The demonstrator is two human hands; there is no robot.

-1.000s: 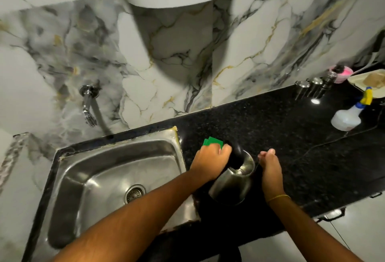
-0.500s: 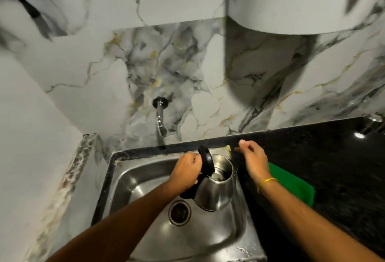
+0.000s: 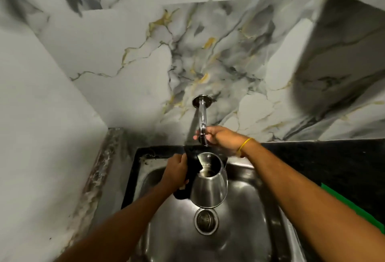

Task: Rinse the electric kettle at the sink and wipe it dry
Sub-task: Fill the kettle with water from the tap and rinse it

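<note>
kettle (image 3: 209,186) gripped by handle in left hand (image 3: 176,171), upright, mouth open | tap (image 3: 202,120) directly above-behind mouth | right hand (image 3: 224,140) closed on tap end

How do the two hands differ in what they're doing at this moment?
The left hand is closed around the kettle's black handle, holding the kettle over the sink; the right hand has its grip on the tap at the wall. The left hand sits lower and nearer; the right reaches higher and farther. Only the right wrist has a yellow band. Both are bare.
</note>
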